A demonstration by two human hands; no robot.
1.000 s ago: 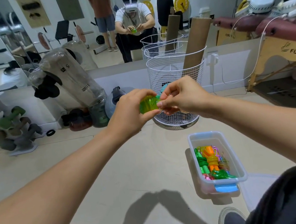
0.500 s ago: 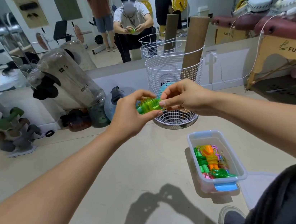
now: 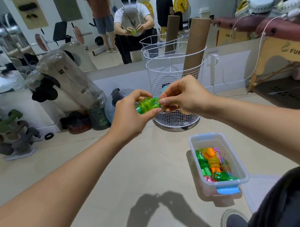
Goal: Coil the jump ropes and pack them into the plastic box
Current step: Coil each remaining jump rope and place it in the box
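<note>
Gripping the coiled green jump rope (image 3: 147,105) in my left hand (image 3: 129,116), right fingers (image 3: 163,101) pinching its end; I should tuck it tight before the plastic box (image 3: 243,167).

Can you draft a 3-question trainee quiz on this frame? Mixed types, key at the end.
1. True or false: the green jump rope already lies in the plastic box.
2. Which hand pinches the rope's end? A) left hand B) right hand C) neither
3. Fill in: behind the hands stands a white wire ____ holding a cardboard tube.

Key:
1. False: both hands hold it in the air, above the floor; the box holds other coiled ropes.
2. B: the right thumb and finger pinch it, while the left grips the bundle.
3. basket
</note>
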